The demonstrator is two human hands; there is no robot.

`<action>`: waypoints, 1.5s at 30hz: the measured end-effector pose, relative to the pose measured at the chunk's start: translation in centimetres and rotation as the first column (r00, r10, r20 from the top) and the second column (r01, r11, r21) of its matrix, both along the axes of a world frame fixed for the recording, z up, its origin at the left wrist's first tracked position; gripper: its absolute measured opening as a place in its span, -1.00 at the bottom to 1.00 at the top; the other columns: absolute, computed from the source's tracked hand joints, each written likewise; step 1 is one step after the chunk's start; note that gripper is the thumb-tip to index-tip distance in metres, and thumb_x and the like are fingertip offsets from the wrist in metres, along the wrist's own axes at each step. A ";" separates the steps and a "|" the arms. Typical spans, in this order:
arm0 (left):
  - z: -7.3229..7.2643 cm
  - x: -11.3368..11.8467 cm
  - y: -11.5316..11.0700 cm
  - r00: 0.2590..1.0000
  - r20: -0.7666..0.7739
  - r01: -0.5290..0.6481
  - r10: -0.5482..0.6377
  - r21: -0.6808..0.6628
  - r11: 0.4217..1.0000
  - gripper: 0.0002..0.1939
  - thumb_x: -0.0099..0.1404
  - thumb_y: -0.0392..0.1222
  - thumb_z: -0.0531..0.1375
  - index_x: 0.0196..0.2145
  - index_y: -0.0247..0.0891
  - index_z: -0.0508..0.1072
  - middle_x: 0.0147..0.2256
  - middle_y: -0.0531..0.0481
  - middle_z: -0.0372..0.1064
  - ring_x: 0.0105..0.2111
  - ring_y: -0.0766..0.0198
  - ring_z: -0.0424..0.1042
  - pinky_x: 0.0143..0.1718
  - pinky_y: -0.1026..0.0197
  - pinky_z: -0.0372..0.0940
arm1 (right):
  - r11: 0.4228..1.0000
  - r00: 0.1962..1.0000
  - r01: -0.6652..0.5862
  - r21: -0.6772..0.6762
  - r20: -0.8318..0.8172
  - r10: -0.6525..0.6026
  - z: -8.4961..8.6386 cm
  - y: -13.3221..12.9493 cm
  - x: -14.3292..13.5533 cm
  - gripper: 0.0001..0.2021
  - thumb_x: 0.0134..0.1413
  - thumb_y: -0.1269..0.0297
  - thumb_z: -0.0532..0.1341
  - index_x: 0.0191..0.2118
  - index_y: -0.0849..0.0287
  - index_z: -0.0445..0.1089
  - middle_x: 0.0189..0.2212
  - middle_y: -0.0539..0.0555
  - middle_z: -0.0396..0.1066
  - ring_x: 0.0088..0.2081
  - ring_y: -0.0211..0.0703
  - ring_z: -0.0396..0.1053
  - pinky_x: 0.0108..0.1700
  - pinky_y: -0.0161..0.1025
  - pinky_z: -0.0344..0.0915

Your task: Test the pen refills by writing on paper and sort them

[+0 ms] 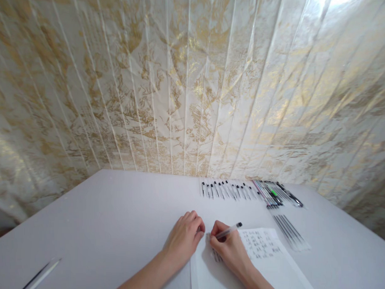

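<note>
A pen (226,232) with a clear barrel and a black end is gripped in my right hand (230,246). Its black end points up and to the right, while the writing tip is hidden by my fingers. This hand rests on a white sheet of paper (263,270) with rows of dark handwriting on both sides of the hand. My left hand (184,233) lies at the paper's upper left edge. Its fingers are curled in towards the thumb, and whatever they may hold is too small to make out.
Several clear pens with black ends (224,189) lie in a row at the table's back edge. Right of them are more pens (276,194), one bright green in part. Thin refills (290,231) lie beside the paper. Two slender sticks (36,280) sit at lower left. A gold-patterned curtain (178,86) hangs behind.
</note>
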State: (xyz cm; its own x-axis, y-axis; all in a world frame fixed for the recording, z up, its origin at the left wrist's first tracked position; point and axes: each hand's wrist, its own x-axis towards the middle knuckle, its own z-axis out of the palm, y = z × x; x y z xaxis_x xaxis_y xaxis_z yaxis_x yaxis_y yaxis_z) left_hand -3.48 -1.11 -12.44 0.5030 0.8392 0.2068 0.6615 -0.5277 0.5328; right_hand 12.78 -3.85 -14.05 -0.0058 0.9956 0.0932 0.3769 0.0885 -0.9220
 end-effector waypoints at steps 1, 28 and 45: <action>0.0 0.0 0.0 1.000 0.002 -0.001 0.001 0.004 1.000 -0.84 0.20 -0.43 0.07 -0.37 -0.20 0.35 -0.27 0.04 0.30 -0.20 0.22 0.27 -0.18 0.21 0.16 | 1.000 1.000 0.000 0.002 -0.002 0.000 0.0 0.0 0.0 -0.91 -0.18 0.42 0.09 -0.58 0.15 0.15 -0.70 -0.15 0.04 -0.61 -0.34 -0.01 -0.56 -0.36 -0.09; -0.6 0.3 0.3 0.943 0.318 -0.052 0.101 -0.160 0.986 -0.28 0.13 -0.44 0.08 0.19 -0.09 -0.10 -0.25 0.10 0.20 -0.31 0.34 0.30 -0.12 0.24 0.22 | 0.985 0.984 0.036 0.166 -0.176 -0.006 1.8 -0.2 0.8 -0.82 0.05 0.17 0.18 -0.37 0.18 0.39 -0.48 0.01 0.31 -0.46 -0.22 0.22 -0.40 -0.34 0.18; -0.4 1.2 -1.1 0.905 0.411 0.179 -0.108 -0.140 0.974 -0.11 0.18 -0.42 0.07 0.27 -0.07 -0.40 -0.26 0.05 0.31 -0.28 0.29 0.40 -0.10 0.19 0.29 | 0.916 0.963 -0.196 0.351 0.247 0.111 3.7 -1.0 -0.8 -0.89 0.07 0.45 0.12 -0.33 0.15 0.37 -0.44 0.03 0.41 -0.47 -0.24 0.33 -0.39 -0.36 0.25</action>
State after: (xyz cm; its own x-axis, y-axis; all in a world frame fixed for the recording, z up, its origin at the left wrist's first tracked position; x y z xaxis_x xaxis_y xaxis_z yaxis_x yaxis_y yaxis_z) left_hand -2.29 -2.23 -12.83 0.5261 0.8044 0.2761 0.2984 -0.4786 0.8257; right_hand 12.03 -4.87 -10.36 -0.2183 0.8749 0.4323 0.5182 0.4793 -0.7083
